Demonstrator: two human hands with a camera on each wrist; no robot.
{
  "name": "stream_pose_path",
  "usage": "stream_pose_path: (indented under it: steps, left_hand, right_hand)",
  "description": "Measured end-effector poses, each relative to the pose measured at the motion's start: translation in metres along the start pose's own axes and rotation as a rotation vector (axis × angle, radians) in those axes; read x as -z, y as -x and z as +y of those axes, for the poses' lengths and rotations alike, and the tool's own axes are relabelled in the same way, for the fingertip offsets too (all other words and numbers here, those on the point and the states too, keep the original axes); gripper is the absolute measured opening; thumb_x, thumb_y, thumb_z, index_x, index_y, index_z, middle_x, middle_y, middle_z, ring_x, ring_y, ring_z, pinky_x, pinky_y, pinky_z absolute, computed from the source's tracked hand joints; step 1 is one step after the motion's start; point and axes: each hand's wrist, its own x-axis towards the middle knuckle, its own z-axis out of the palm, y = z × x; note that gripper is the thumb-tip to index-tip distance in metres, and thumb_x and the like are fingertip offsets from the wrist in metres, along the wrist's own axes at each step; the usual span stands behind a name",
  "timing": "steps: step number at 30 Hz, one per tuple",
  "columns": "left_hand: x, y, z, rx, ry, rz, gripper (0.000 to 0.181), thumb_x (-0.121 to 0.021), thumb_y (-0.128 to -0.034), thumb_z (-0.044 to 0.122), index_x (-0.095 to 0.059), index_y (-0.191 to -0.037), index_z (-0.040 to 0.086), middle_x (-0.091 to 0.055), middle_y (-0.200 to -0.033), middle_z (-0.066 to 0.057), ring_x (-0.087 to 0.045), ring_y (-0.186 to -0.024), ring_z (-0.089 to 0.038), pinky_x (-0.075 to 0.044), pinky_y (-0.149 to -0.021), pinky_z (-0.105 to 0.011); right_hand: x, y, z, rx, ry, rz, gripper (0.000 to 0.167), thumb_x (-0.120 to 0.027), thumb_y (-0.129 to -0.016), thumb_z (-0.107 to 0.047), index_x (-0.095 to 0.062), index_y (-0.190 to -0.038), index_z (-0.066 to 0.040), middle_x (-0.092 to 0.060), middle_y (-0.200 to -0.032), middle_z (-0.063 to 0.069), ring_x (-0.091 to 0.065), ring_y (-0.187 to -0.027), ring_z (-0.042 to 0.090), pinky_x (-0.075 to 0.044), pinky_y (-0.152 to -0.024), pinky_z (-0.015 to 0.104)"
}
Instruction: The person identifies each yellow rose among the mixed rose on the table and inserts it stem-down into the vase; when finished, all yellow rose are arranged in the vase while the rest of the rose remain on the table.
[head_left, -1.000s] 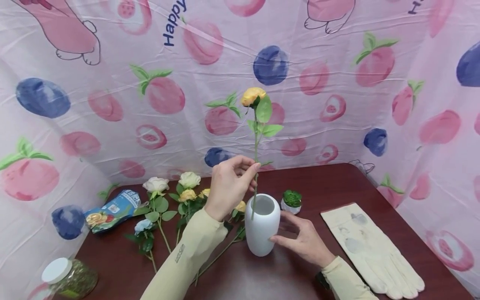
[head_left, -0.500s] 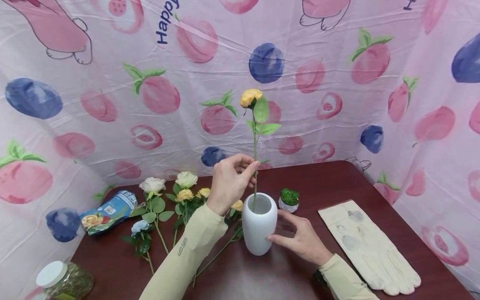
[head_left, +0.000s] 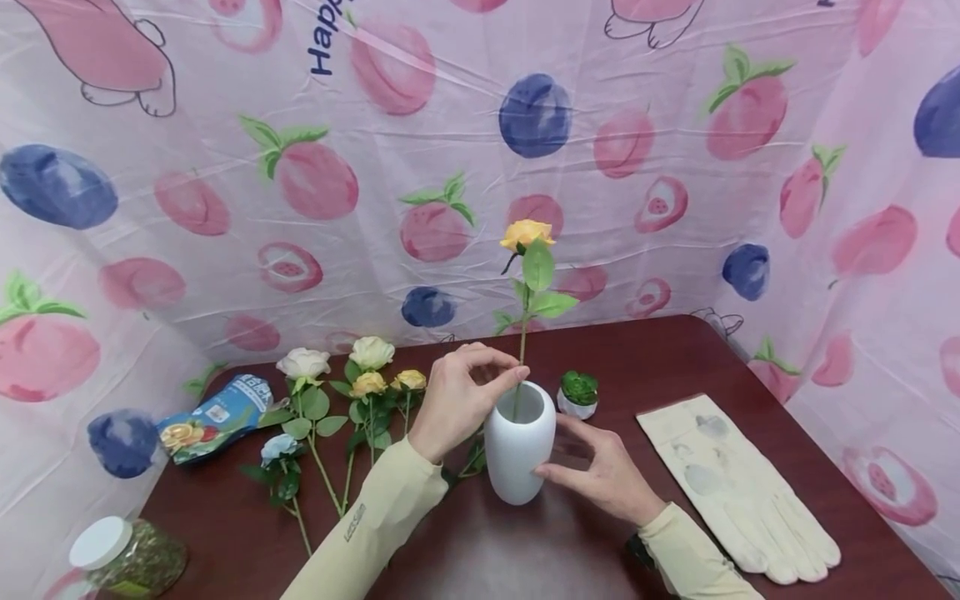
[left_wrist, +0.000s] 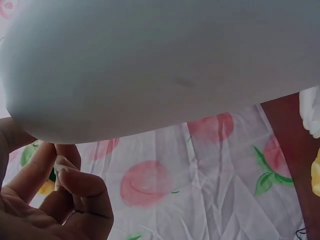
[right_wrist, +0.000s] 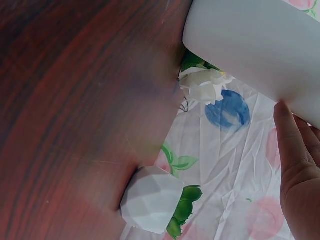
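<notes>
My left hand (head_left: 467, 396) pinches the green stem of a yellow rose (head_left: 528, 236) between thumb and fingers, just above the rim of a white vase (head_left: 519, 462). The rose stands almost upright, its lower stem inside the vase mouth. On the vase's right side, the thumb and straight fingers of my right hand (head_left: 603, 473) touch the wall. Close up in the right wrist view, a fingertip (right_wrist: 281, 107) meets the white vase surface. In the left wrist view the vase wall (left_wrist: 165, 65) covers much of the picture, and the curled left fingers (left_wrist: 85, 185) show below it.
Left of the vase lie white roses (head_left: 303, 364), yellow roses (head_left: 368, 384) and a blue rose (head_left: 278, 448). A blue packet (head_left: 225, 417) and a lidded jar (head_left: 135, 554) are farther left. A small potted succulent (head_left: 578, 394) stands behind right, near pale gloves (head_left: 738, 483).
The left hand has moved down with the yellow rose, and the stem now reaches deeper into the vase. The right hand stays at the vase's side. The head view has shifted slightly.
</notes>
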Motion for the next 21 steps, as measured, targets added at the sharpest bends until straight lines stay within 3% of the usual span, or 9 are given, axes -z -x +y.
stream_pose_path:
  steps: [9,21]
  left_hand:
    - [-0.0031,0.0009,-0.0063,0.011,0.101,0.053,0.011,-0.083,-0.0887,0.033,-0.083,-0.093,0.024,-0.072,-0.089,0.011,-0.061,-0.075,-0.010,-0.050,-0.066,-0.027]
    - [-0.0038,0.0041,-0.0046,0.046,0.115,0.013,0.007,-0.084,-0.0868,0.034,-0.082,-0.090,0.029,-0.070,-0.083,0.012,-0.059,-0.072,-0.012,-0.046,-0.064,-0.026]
  right_hand:
    - [-0.0004,0.0006,-0.0009,-0.009,0.000,-0.003,0.060,-0.088,-0.083,-0.021,-0.063,-0.137,-0.013,-0.070,-0.130,0.007,-0.073,-0.108,0.015,-0.060,-0.089,0.031]
    - [0.0000,0.0006,-0.0011,-0.011,0.002,-0.005,0.061,-0.088,-0.083,-0.020,-0.063,-0.138,-0.012,-0.070,-0.130,0.007,-0.073,-0.109,0.015,-0.060,-0.089,0.031]
